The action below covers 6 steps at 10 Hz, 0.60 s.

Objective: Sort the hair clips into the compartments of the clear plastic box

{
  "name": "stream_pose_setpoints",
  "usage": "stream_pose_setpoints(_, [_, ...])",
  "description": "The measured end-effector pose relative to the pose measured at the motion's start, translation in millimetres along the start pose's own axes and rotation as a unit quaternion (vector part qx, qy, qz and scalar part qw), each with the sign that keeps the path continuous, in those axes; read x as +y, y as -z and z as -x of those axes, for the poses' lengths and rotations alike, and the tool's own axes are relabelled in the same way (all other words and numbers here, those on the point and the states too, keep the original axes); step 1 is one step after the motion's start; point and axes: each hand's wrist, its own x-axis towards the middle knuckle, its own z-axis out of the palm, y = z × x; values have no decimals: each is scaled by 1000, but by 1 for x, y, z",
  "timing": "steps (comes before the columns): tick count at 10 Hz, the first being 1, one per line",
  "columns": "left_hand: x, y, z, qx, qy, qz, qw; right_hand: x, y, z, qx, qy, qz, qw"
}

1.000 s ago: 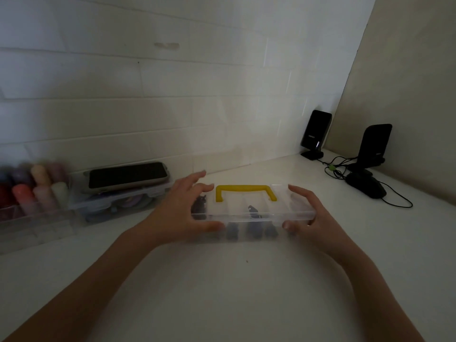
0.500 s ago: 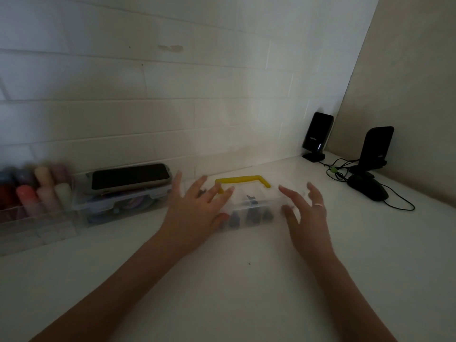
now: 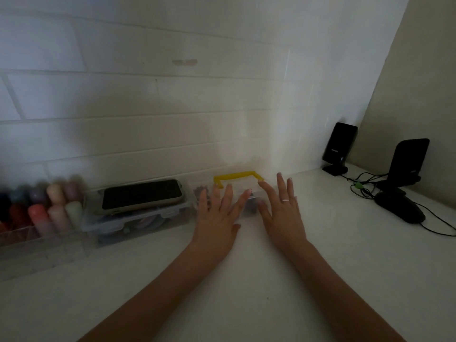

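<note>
One clear box (image 3: pixel 249 191) with one yellow handle (image 3: pixel 238 176) is sitting on the white worktop (image 3: pixel 246 280), pushed back near the tiled wall (image 3: pixel 172 107). Two hands are lying over its near side. The left hand (image 3: pixel 217 218) is spreading its fingers flat across the box's left part, fingertips reaching almost to the handle. The right hand (image 3: pixel 281 211), wearing one ring (image 3: pixel 285 200), is resting with straight, spread fingers at the box's right end. Neither hand is gripping anything.

Dark clips (image 3: pixel 249 208) are showing through the box's front wall between the two hands; their number and compartments are too dim and too covered to make out.

To the left, one phone (image 3: pixel 142 196) is lying on top of a second clear case (image 3: pixel 138 218), just beside the box. Further left, a tray of coloured bottles (image 3: pixel 44 208) is blurring at the frame edge, its count unclear. To the right, two black stands (image 3: pixel 339 149) are standing well apart from the box, with a cable (image 3: pixel 362 183) running between them.
</note>
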Motion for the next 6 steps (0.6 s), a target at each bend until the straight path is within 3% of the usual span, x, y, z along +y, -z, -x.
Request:
stream_pose_setpoints(3, [-18, -5, -16, 28, 12, -35, 999, -3, -35, -33, 36, 17, -48, 998])
stream_pose_setpoints(5, [-16, -3, -12, 41, 21, -12, 999, -5, -19, -27, -25, 23, -33, 999])
stream_pose_setpoints(6, [-21, 6, -17, 0, 14, 73, 997, 0, 20, -43, -41, -24, -171, 984])
